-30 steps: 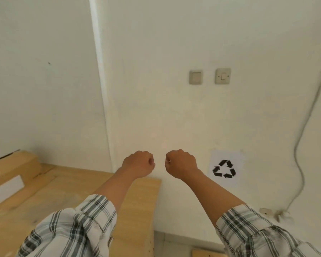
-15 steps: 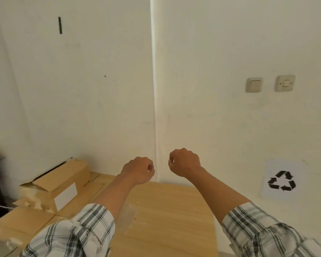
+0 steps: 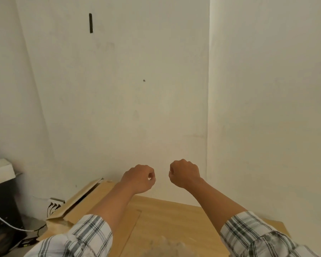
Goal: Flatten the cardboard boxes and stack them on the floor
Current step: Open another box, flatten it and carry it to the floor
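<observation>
From the head view, your left hand (image 3: 140,179) and right hand (image 3: 183,173) are both raised in front of the white wall (image 3: 119,89), curled into loose fists with nothing in either of them; the two fists sit side by side, close but apart, knuckles pointing away from you. Your plaid sleeves (image 3: 85,236) are pushed up to the forearms at the near edge of the picture. Below your arms lies the wooden table (image 3: 174,219), its far edge meeting the wall. The cardboard box (image 3: 82,199) is at the table's left side, just left of your left forearm; its long axis runs from near left to far right, toward the wall, and its top flap stands slightly open along the left edge, leaving a dark slit. A flat cardboard sheet (image 3: 130,225) lies on the table just right of it, partly hidden by your left arm, with its long edge running the same way. Further left, past the table, you can see a black cabinet (image 3: 2,204) with a white box (image 3: 0,169) on top, a white cable (image 3: 6,221) trailing across it, and a wall socket (image 3: 56,203) low on the wall beside the box.
</observation>
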`<state>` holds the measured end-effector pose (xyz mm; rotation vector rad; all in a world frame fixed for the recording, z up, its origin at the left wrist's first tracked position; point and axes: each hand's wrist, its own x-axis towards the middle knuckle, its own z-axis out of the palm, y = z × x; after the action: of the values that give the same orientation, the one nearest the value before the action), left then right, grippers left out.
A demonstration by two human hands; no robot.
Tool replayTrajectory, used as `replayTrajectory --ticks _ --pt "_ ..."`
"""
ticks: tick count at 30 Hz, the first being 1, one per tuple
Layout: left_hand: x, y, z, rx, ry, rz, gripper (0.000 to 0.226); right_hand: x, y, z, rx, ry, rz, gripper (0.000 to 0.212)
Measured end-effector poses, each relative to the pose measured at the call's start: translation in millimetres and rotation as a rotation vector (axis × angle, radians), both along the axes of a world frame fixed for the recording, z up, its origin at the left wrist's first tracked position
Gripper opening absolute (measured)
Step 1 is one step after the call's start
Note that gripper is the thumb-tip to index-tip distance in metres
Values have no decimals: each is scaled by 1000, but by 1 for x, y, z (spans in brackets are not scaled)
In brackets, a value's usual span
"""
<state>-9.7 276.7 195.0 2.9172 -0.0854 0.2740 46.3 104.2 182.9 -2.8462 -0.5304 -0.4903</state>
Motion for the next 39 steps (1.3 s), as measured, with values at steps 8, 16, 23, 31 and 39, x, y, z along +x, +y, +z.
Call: replayTrajectory --ticks 8,16,23,31,39 --pt "69 147 -30 21 24 -89 25 43 157 -30 -38 44 -53 23" --pt "114 329 -76 96 121 -211 26 51 331 -67 39 123 -229 21" --pt "116 447 -132 88 284 -256 26 37 444 -110 -6 274 -311 25" --pt "90 477 -206 135 393 -323 50 8 523 -190 -26 404 -361 62" --pt "70 481 -220 232 224 -391 79 -1 505 -184 -291 242 -446 70"
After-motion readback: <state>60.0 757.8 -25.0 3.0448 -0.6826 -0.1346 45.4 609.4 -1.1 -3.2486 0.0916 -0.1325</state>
